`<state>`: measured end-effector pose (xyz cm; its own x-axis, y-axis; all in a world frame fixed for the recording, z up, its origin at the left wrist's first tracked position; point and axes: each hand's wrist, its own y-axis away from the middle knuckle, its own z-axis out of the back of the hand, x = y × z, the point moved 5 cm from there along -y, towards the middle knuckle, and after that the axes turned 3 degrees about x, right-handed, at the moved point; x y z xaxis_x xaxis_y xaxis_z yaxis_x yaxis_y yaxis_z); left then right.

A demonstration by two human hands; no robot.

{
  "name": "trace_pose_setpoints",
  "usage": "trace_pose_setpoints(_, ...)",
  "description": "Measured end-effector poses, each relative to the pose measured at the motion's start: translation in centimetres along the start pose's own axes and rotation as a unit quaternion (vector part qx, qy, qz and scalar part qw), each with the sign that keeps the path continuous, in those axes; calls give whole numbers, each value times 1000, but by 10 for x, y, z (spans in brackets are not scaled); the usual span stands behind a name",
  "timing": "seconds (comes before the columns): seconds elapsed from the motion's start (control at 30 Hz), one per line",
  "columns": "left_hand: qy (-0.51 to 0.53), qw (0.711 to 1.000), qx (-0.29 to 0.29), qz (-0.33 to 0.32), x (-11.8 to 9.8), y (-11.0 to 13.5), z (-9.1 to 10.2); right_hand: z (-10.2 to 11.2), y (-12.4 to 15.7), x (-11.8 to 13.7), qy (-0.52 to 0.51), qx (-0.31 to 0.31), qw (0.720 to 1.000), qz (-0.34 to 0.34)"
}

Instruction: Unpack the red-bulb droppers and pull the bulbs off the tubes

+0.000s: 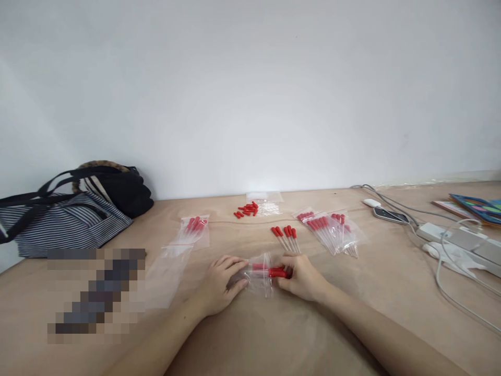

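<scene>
My left hand point(226, 282) pinches the side of a small clear zip bag point(266, 287) lying in front of me. Droppers with red rubber bulbs point(277, 272) are partly inside it, their bulbs at the mouth on the right. The fingers of my right hand point(303, 277) are closed on the bulb ends. Just beyond that hand lie several loose droppers point(287, 235), bulbs pointing away from me. To the right are filled bags of droppers point(331, 230), overlapping; another filled bag point(195, 230) lies to the left. Flat empty bags point(160, 277) are beside my left forearm.
Loose red bulbs point(246, 210) and clear glass tubes point(270, 208) lie near the wall. A striped bag point(74, 222) and a black bag point(121, 190) stand at left. A phone point(390, 215), a power strip point(462, 243) and cables occupy the right. A patch at left is pixelated.
</scene>
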<state>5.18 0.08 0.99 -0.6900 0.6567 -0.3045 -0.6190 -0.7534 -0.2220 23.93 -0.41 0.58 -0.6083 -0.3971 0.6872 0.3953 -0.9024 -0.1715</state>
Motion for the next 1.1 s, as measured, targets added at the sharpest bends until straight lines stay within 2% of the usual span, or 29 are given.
trace_pose_setpoints(0.1,-2,1000,1,0,2,1,-1,0,0,-3,-28,5,1000,-9)
trace_pose_setpoints(0.33,1,1000,14,5,4,3,-1,3,8,-12,-23,45,998,-35)
trace_pose_setpoints(0.43,-3,1000,16,9,6,3,0,7,12,-24,-109,54,989,-86)
trace_pose_setpoints(0.5,-7,1000,15,12,6,3,-1,6,14,-32,-231,56,962,-137)
trace_pose_setpoints(0.6,-7,1000,14,14,7,2,-1,2,16,-38,-386,42,901,-191)
trace_pose_setpoints(0.67,-7,1000,14,14,7,2,-1,-1,15,-37,-436,30,877,-201)
trace_pose_setpoints(0.77,-9,1000,13,14,7,2,-1,-6,13,-36,-467,4,859,-208)
trace_pose_setpoints(0.9,-7,1000,9,11,6,2,0,-1,9,-43,-442,-51,869,-214)
trace_pose_setpoints(1.03,1,1000,6,17,7,2,1,28,-2,-61,-355,-101,906,-208)
trace_pose_setpoints(1.1,5,1000,9,30,9,2,3,43,-13,-68,-307,-77,928,-198)
